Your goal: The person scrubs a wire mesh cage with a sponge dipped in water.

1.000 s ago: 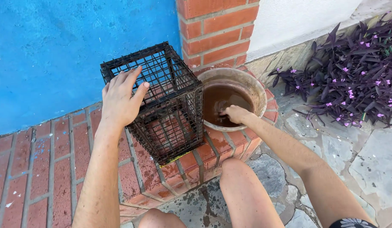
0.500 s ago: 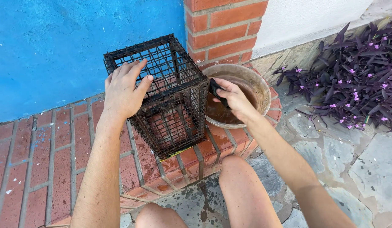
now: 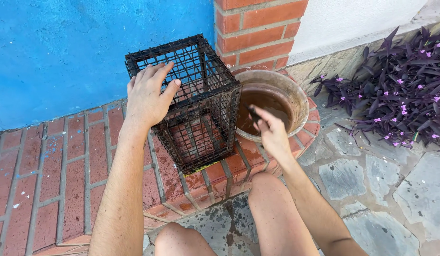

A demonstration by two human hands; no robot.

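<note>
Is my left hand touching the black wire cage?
Touching. The head view shows the left hand lying flat on top of the black wire cage, palm and fingers on its mesh with no gap.

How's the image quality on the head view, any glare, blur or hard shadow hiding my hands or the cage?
Head view: bright, even daylight, no glare. The left hand and wire cage are sharp. The right hand is slightly motion-blurred, so the small dark thing in its grip is hard to identify. The basin interior is shaded.

left hand [image 3: 149, 97] spread flat, right hand [image 3: 272, 132] gripping
</note>
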